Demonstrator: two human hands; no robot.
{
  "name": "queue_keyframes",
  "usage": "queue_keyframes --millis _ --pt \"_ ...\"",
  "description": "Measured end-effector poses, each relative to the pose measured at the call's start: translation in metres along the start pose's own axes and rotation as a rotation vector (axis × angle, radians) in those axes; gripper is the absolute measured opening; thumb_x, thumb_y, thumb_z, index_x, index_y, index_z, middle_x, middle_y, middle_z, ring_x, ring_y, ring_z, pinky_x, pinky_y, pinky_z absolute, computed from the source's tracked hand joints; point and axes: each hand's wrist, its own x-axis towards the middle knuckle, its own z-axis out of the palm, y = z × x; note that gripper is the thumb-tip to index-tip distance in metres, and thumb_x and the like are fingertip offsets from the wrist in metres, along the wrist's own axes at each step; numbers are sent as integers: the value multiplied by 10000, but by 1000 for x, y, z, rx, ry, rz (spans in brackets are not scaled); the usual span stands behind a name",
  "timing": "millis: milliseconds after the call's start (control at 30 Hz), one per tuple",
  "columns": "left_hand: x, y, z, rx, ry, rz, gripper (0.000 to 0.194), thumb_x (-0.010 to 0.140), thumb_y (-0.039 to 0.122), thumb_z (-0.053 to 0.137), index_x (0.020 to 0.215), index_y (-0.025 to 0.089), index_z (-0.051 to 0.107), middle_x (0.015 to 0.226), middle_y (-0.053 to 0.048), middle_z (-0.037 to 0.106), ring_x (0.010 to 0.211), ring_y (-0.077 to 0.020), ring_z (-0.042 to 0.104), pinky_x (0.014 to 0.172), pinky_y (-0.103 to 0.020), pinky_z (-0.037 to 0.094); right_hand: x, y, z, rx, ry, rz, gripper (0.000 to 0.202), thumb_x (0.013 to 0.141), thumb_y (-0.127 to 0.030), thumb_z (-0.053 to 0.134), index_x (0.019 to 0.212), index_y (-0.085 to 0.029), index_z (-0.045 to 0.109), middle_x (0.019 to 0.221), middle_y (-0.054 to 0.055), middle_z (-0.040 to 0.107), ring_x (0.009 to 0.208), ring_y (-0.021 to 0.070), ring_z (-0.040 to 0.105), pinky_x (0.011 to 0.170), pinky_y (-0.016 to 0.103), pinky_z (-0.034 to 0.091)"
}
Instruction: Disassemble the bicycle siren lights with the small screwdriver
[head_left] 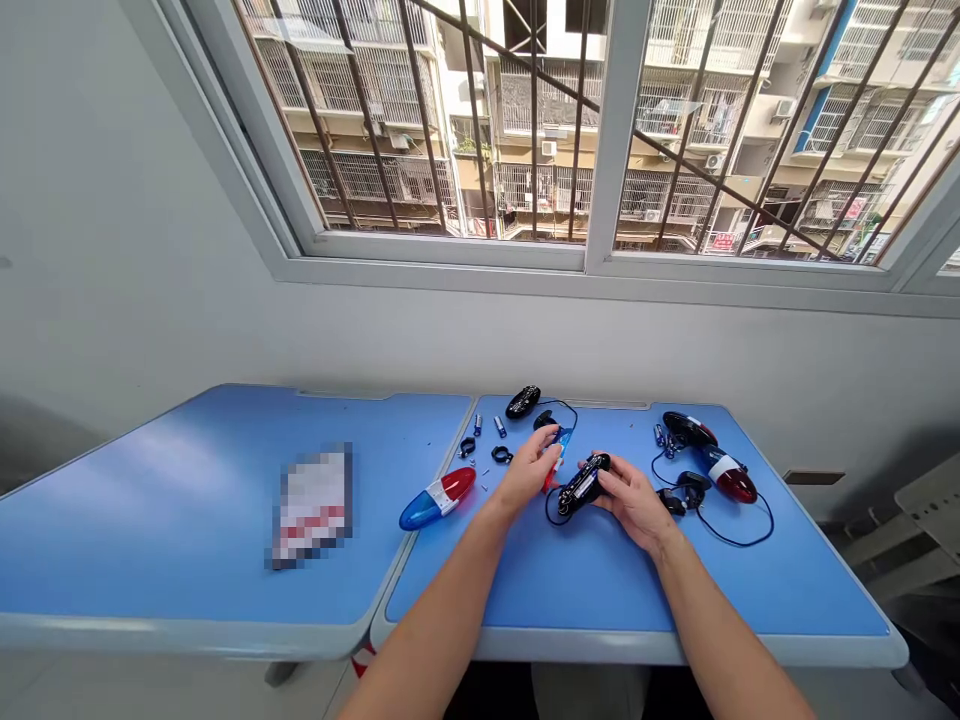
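My right hand (634, 505) grips a black oval housing (583, 486), tilted so that its side with inner parts faces up. A thin black cable loops from the housing's lower end. Just to the left, my left hand (529, 468) has its fingers closed around a red and blue plastic piece (555, 462), partly hidden behind the fingers. A whole red and blue light cover (438, 498) with a white middle band lies left of my left forearm. Between that cover and the left hand rest black ring clamps (501, 455) and several small screws (484, 487).
Another black housing (523, 402) lies at the back, with batteries (500, 427) near it. On the right are a red and blue light (729, 474), a dark oval unit (688, 429) and a looping cable (739, 543). A blurred white packet (311, 505) lies on the left blue table (187, 520).
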Motion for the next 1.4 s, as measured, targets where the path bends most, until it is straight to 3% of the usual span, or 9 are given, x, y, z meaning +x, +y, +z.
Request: queue_keyframes --millis 200,467,600,667,800,967,1033,1200,1400 --pt "5 -3 -3 -130 21 -114 351 866 316 520 1179 160 488 948 -87 575 771 -201 644 518 -278 555 0 -1 -2 21 -19 -1 459 615 -349 807 1012 -188 641 1028 85 694 975 272 637 808 427 514" --pt "4 -2 -5 47 18 -46 377 879 325 481 1210 146 462 935 -97 601 794 -199 645 544 -276 560 -3 -2 -3 27 -72 3 447 631 -361 798 1014 -185 648 1039 97 689 965 269 636 781 415 513" --pt "-1 -1 -9 235 27 37 399 871 307 467 1237 146 468 1135 -142 586 872 -221 641 613 -304 563 -5 -4 -2 31 -75 7 426 636 -358 795 1000 -188 653 1044 94 690 921 243 642 767 398 513" --pt "-4 -1 -10 349 37 102 395 854 274 488 1233 161 492 1212 -136 565 987 -249 611 759 -353 548 -7 -6 -1 33 -77 8 416 636 -356 795 989 -187 657 1042 93 692 913 237 643 762 391 514" --pt "-12 -1 -11 570 39 234 375 816 174 524 1190 183 540 1317 -104 513 1245 -280 437 1046 -432 358 -9 -12 1 50 -74 17 416 619 -358 807 972 -188 669 1027 93 700 943 257 641 776 403 512" --pt "-21 -6 -14 1270 -70 404 353 892 174 430 1241 203 472 1364 -115 450 1183 -272 491 898 -403 482 -13 -16 -6 65 -56 27 381 635 -361 801 957 -195 684 1073 99 691 981 273 636 812 419 508" --pt "-24 -11 -16 1404 -75 429 344 908 184 422 1250 210 453 1341 -116 467 1111 -260 539 832 -374 508 -16 -15 -13 64 -63 28 378 668 -361 782 992 -197 680 1099 100 683 990 270 634 828 422 506" --pt "-35 -17 -16 1534 -69 432 358 921 179 432 1279 194 431 1358 -149 455 1093 -266 556 852 -398 495 -25 -10 -26 72 -79 15 353 733 -365 734 1034 -191 671 1137 108 667 1015 270 626 863 441 497" --pt "-44 -11 -15 1566 -105 328 393 907 144 440 1299 158 437 1371 -188 441 1122 -311 544 844 -428 499 -37 -11 -17 68 -44 19 392 687 -376 768 1023 -198 678 1119 108 674 1031 293 617 872 474 491"
